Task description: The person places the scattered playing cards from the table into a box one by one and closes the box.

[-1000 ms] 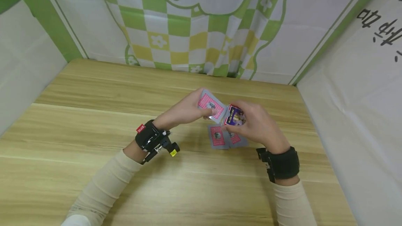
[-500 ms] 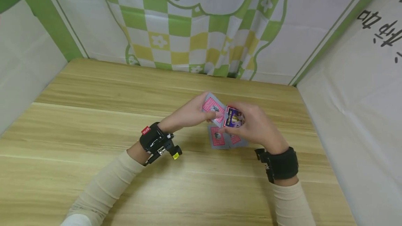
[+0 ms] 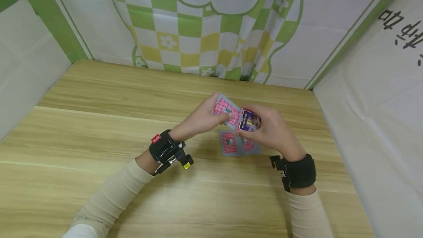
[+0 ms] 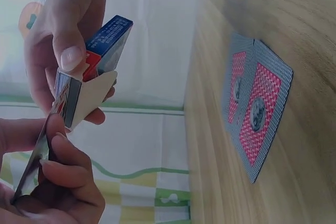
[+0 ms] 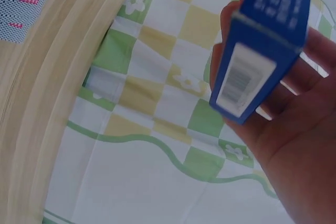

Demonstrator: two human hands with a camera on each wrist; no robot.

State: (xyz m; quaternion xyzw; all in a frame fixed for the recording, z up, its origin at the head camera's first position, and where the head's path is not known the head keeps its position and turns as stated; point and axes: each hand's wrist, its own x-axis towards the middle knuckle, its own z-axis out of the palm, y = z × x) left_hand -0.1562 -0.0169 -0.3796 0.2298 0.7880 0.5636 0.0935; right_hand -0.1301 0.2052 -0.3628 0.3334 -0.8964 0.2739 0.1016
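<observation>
My left hand point(image 3: 205, 117) pinches one or more red-backed playing cards point(image 3: 224, 110) between thumb and fingers; how many I cannot tell. Their right end meets the mouth of a blue and red card box point(image 3: 250, 121), gripped by my right hand point(image 3: 277, 130). In the left wrist view the box point(image 4: 108, 44) has its pale flap point(image 4: 94, 96) folded out, and card edges show at its mouth. The right wrist view shows the blue end of the box point(image 5: 245, 80) with a barcode. Below my hands, red-backed playing cards point(image 3: 229, 143) lie face down on the table.
The wooden table point(image 3: 198, 197) runs back to a green and yellow checked curtain point(image 3: 185, 28). White cloth walls point(image 3: 373, 120) stand at both sides, the right one with black writing. Black camera straps point(image 3: 299, 170) are round both wrists.
My left hand and its playing cards have shifted slightly right against the box. My right hand dipped a little, then rose with the box. The cards on the table have stayed put.
</observation>
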